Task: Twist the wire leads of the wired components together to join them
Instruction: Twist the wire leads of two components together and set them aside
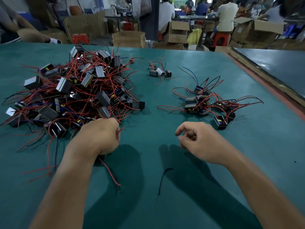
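Beside the near edge of the component pile (71, 90), the left hand (100, 136) is clenching a wired component (101, 158), its leads (109, 171) trailing toward the person. The right hand (198, 141) is hovering empty, fingers loosely curled, well to the leads' right.

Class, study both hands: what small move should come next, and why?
Probably the empty, loosely curled right hand should reach across and pinch the red lead sticking out of the left hand, which grips it beside the big pile, so twisting can begin.
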{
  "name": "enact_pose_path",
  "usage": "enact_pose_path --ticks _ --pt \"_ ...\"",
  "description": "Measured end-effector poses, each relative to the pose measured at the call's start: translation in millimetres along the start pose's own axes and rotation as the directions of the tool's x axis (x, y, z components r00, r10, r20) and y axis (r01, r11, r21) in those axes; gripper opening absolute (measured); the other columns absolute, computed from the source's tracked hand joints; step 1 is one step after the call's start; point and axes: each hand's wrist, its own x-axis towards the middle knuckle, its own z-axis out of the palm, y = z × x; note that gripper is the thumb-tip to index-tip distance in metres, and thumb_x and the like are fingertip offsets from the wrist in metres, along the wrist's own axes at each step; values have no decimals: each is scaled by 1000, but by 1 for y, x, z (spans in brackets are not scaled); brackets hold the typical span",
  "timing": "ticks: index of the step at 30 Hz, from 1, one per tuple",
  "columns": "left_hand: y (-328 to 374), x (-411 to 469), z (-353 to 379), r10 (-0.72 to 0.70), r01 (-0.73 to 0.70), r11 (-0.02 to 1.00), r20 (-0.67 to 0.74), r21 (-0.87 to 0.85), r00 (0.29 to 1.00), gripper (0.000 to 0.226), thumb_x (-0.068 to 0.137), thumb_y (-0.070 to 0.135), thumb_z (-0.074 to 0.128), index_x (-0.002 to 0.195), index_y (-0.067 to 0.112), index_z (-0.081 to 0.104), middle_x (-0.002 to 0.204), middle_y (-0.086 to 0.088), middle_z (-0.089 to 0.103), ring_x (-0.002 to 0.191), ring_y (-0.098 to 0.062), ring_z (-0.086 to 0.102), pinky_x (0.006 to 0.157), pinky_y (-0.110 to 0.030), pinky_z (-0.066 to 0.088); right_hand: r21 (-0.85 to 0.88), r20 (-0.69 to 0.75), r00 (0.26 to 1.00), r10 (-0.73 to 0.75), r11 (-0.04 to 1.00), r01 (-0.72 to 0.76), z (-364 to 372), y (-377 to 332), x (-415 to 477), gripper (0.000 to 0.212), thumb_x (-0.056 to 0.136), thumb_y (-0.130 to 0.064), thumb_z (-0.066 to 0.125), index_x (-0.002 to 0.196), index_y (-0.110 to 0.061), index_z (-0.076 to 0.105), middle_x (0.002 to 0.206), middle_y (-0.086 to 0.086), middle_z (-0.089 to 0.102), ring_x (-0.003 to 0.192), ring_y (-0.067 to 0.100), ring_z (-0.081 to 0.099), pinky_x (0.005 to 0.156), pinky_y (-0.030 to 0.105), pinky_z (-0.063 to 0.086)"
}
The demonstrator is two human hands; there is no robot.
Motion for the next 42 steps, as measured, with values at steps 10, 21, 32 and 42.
enact_pose_path --ticks 10,21,32,42 --pt "41 4 13 118 -234 358 -205 -904 972 18 97 -4 52 99 3 68 84 -3 76 60 -16 71 69 -31 59 -13 -10 989 -148 989 148 14 -31 -15 8 83 -31 70 87 -25 67 60 -13 61 55 3 52 59 21 40" --pt "36 25 36 223 -317 495 -235 -809 946 13 81 -2 75 93 3 73 86 -12 75 72 -13 66 73 -27 57 -305 341 761 -551 701 644 89 -73 -50 47 95 -51 48 135 -28 56 146 -3 46 139 26 28 112 49 26" --pt "33 28 41 272 -327 772 -181 -545 945 22 75 23 85 94 20 75 77 6 74 76 -10 71 80 -34 58 -265 114 864 -490 823 501 73 -55 -29 20 88 -31 63 100 -18 74 89 -1 66 94 25 50 86 45 45" --pt "31 27 39 305 -389 790 -246 -474 920 16 74 19 83 85 27 74 69 8 71 70 -20 68 72 -31 55 -261 -41 885 -464 860 439 40 -36 -13 7 86 -12 66 80 -11 71 80 5 65 80 30 56 76 31 39"
